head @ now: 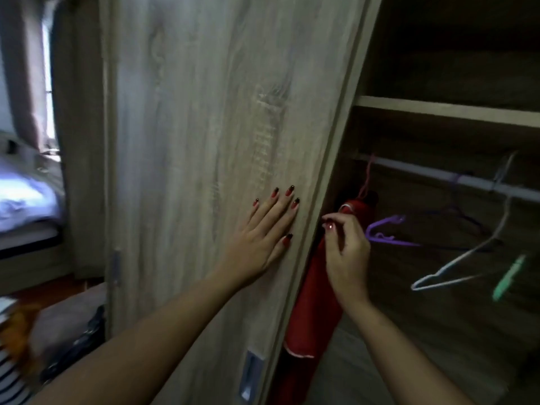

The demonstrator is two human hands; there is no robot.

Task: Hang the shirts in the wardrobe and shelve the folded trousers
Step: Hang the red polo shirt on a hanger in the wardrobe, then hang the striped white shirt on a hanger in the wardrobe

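Observation:
A red shirt (312, 311) hangs on a pink hanger from the white rail (467, 180) at the left end of the open wardrobe. My left hand (263, 232) lies flat, fingers spread, on the wooden sliding door (204, 127) near its right edge. In front of the shirt's shoulder, my right hand (346, 249) has its fingers curled; whether it pinches the fabric I cannot tell. No trousers are in view.
A purple hanger (388, 229) and a white hanger (467, 264) with a green clip (510, 276) hang empty on the rail. A shelf (447, 111) runs above. The door has a metal recessed handle (249, 375). A bed (26, 200) and clothes lie at the left.

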